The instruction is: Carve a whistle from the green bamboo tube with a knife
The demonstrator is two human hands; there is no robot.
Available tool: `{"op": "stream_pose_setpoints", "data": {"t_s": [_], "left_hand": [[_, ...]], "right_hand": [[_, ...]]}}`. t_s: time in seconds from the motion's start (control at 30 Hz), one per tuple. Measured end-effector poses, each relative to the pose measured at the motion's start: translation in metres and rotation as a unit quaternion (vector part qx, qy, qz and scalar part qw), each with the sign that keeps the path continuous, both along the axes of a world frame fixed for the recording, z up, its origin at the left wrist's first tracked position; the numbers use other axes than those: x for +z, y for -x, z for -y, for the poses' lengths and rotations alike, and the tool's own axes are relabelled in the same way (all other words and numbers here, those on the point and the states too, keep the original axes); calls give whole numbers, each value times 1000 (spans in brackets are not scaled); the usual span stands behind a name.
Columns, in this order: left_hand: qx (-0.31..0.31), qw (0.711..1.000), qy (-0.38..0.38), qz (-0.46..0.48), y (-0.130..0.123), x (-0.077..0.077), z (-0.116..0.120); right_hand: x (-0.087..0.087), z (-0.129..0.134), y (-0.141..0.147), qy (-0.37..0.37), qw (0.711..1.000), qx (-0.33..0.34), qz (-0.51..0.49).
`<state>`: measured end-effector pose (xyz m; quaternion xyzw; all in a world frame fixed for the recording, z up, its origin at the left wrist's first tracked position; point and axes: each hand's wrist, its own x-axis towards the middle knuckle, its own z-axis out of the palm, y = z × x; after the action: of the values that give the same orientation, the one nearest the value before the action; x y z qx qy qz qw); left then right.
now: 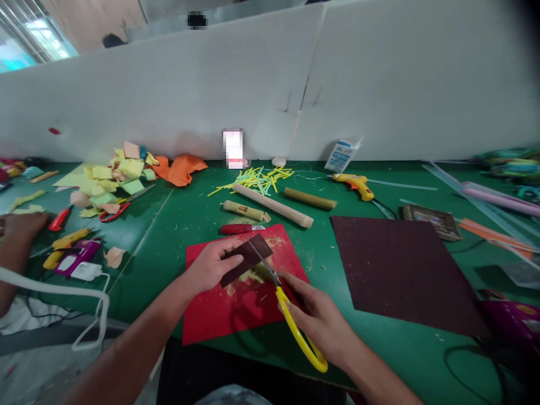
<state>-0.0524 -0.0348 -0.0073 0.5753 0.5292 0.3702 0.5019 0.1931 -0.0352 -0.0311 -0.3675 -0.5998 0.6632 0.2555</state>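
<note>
My left hand (215, 263) pinches a small dark brown piece of sheet (236, 269), which looks like sandpaper, between thumb and fingers. In my right hand (314, 315) is a pair of scissors (297, 332) with yellow handles, its fingers closed around them. The scissor blades point up and left, and one lies over the dark piece. Beneath both hands is a red sheet (202, 315) scattered with pale shavings (253, 275). A red-handled tool (238, 229) lies at its far edge. Behind it are a carved bamboo piece (244, 210), a pale wooden stick (274, 205) and an olive-coloured stick (310, 198).
A large dark brown sheet (400, 270) lies on the right. Farther back are a yellow glue gun (354, 184), yellow-green strips (261, 180) and a phone (233, 147). Paper scraps (109, 174) are heaped at left, near another person's hand (25, 225) and a white cable (54, 286).
</note>
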Motion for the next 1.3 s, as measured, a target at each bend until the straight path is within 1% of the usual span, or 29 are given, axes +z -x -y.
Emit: {"op": "stream_pose_setpoints", "data": {"t_s": [0.27,0.47,0.6,0.77,1.0,1.13,1.3], "left_hand": [[0,1000,31,4,1,-10,-2],[-3,1000,28,-7,4,-17,-2],[-2,999,37,-14,5,-21,-3],[2,998,66,20,3,-27,-4],[-1,993,100,59,-2,-34,-6],[0,990,127,65,-4,-32,-6],[0,988,141,66,-11,-33,-5]], "right_hand": [[-3,1,-2,3,1000,-8,26],[0,1,-2,4,1000,-8,27],[-2,1,-2,31,999,-11,18],[-9,2,-2,76,997,-11,9],[-16,2,-6,105,994,-22,30],[-14,2,-7,116,992,-37,39],[-9,2,-6,165,983,-62,54]]}}
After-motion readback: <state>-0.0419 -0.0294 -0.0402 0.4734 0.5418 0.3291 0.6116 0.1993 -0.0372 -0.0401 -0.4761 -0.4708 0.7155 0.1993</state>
